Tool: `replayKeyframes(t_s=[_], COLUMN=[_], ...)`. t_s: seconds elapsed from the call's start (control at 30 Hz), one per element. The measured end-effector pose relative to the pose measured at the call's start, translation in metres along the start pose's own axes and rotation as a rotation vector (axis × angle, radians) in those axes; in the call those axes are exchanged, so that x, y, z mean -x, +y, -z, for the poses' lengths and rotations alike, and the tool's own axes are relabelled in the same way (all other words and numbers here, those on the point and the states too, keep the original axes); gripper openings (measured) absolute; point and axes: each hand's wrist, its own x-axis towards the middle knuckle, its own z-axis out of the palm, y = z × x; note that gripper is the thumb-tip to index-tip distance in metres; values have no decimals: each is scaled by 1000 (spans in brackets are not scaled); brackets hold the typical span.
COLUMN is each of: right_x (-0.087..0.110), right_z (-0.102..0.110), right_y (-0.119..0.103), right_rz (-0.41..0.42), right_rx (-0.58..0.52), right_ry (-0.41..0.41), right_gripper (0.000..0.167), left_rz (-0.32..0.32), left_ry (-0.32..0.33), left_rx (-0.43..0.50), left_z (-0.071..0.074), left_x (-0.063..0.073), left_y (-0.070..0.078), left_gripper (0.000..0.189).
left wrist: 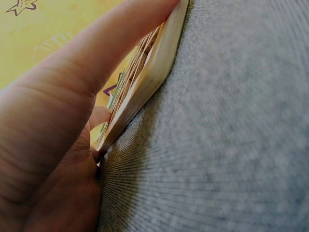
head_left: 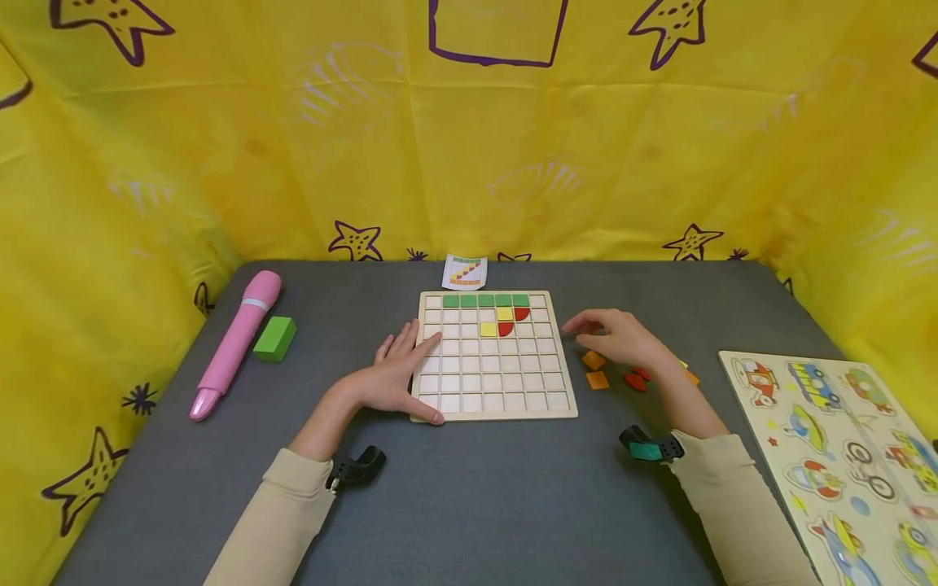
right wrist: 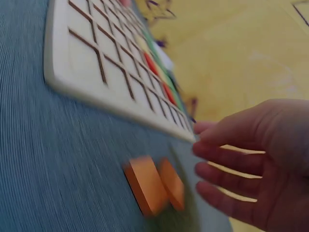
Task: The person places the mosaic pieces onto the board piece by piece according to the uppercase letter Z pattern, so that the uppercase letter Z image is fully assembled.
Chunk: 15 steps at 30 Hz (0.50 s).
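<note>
A wooden grid board (head_left: 472, 404) lies in front of me. Its top row has several green squares (head_left: 487, 301); below them, a yellow square (head_left: 505, 313) with a red quarter-circle (head_left: 521, 313), and a yellow square (head_left: 488, 329) with a red quarter-circle (head_left: 506, 329), step down leftward. My left hand (head_left: 388, 378) rests at the board's left edge, fingers spread, thumb along the near left corner (left wrist: 154, 67). Beside the right edge hovers my right hand (head_left: 619, 338), fingers loosely bent and nothing visible between them. Orange squares (head_left: 597, 380) (right wrist: 147, 186) and red pieces (head_left: 635, 381) lie beneath it.
A small pattern card (head_left: 465, 273) sits behind the board. On the left are a pink microphone-shaped toy (head_left: 240, 338) and a green block (head_left: 275, 338). A wooden picture puzzle board (head_left: 828, 439) occupies the right side. Yellow cloth (head_left: 469, 163) hangs behind the table.
</note>
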Motion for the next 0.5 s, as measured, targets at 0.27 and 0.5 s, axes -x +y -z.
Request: replayKeyframes(t_s=[0.27,0.5], right_x=[39,54], right_z=[28,43], right_y=[20,33], right_rz=[-72,-146], right_rx=[54,73], right_ry=[-111,-235], right_gripper=[28,36], left_rz=[9,10], left_ry=[7,10], left_rx=[5,5], left_z=[0,0], left_x=[1,0], left_y=[1,1], left_gripper=[124,124])
